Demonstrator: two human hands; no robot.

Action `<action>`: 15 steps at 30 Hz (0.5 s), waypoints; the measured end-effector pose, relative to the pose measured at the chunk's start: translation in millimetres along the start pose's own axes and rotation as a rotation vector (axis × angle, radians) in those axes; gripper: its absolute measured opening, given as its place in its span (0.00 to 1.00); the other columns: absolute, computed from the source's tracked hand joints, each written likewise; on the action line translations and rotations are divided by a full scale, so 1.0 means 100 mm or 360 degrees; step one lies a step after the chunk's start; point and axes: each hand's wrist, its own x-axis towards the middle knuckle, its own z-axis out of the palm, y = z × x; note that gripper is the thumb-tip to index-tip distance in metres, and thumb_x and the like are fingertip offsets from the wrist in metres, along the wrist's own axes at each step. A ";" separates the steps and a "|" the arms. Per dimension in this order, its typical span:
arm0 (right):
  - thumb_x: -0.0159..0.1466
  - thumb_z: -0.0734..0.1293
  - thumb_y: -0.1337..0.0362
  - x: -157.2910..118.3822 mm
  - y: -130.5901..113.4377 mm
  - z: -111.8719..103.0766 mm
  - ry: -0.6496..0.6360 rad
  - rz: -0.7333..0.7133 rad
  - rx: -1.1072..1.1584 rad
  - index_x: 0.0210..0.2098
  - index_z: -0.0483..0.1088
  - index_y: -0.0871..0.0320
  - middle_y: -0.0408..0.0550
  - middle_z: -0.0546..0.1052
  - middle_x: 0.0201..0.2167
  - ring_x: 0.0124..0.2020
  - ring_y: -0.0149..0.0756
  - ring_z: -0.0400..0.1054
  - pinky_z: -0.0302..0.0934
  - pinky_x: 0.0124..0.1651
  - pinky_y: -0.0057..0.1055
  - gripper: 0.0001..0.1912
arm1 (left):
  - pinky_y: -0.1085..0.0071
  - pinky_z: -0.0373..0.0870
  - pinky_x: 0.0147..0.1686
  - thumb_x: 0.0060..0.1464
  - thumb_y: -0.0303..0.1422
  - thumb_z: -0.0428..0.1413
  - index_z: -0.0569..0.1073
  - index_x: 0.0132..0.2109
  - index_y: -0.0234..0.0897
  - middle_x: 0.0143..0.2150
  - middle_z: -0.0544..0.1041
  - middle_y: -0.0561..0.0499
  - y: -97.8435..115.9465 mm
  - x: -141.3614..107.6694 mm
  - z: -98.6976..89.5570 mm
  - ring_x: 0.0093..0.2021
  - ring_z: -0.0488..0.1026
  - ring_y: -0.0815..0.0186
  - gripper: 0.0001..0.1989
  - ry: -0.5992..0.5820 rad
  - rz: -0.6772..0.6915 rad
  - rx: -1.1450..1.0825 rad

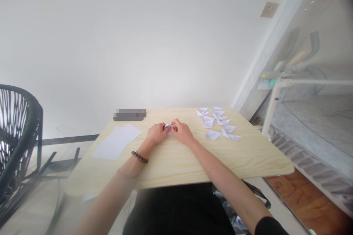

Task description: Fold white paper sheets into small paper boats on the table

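Note:
Between my two hands, over the middle of the table, is a small folded white paper (pixel 169 128). My left hand (pixel 158 133), with a dark beaded bracelet on its wrist, pinches the paper's left side. On the right side, my right hand (pixel 180 130) grips it with thumb and fingers. Much of the paper is covered by the fingers, so its exact shape is hidden. To the right lie several folded paper boats (pixel 212 135) in loose rows. Flat white sheets of paper (pixel 113 143) overlap on the left.
The pale wooden table (pixel 176 170) stands against a white wall. A dark pixelated block (pixel 129 115) sits at its back left corner. A black woven chair (pixel 22 128) is to the left, and a white metal frame (pixel 271 110) rises beyond the right edge.

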 end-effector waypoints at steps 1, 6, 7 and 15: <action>0.57 0.57 0.67 0.00 0.01 0.00 -0.0001 -0.0004 0.0003 0.39 0.60 0.55 0.39 0.72 0.23 0.25 0.29 0.66 0.54 0.30 0.23 0.10 | 0.73 0.53 0.25 0.52 0.41 0.40 0.70 0.30 0.35 0.30 0.74 0.45 0.00 0.00 0.00 0.31 0.69 0.63 0.18 -0.0001 0.0000 0.0004; 0.60 0.55 0.64 0.01 0.01 -0.01 -0.0036 0.0003 0.0061 0.39 0.59 0.54 0.40 0.72 0.25 0.25 0.29 0.66 0.54 0.30 0.23 0.08 | 0.73 0.54 0.25 0.52 0.41 0.40 0.70 0.29 0.35 0.29 0.74 0.45 -0.04 0.02 0.02 0.29 0.69 0.64 0.18 -0.0004 0.0027 -0.0090; 0.60 0.55 0.63 0.02 0.01 -0.02 -0.0047 0.0004 0.0078 0.40 0.59 0.54 0.40 0.73 0.25 0.25 0.28 0.66 0.54 0.30 0.23 0.08 | 0.73 0.55 0.25 0.52 0.41 0.40 0.70 0.29 0.35 0.28 0.74 0.46 -0.05 0.02 0.02 0.29 0.69 0.64 0.18 -0.0008 0.0036 -0.0149; 0.61 0.54 0.64 -0.01 -0.01 -0.08 -0.0067 -0.0075 0.0249 0.40 0.60 0.55 0.38 0.71 0.23 0.18 0.25 0.62 0.54 0.26 0.20 0.10 | 0.75 0.57 0.22 0.50 0.38 0.42 0.70 0.36 0.33 0.26 0.75 0.51 -0.11 0.05 0.04 0.23 0.67 0.69 0.16 -0.0091 0.0113 -0.0782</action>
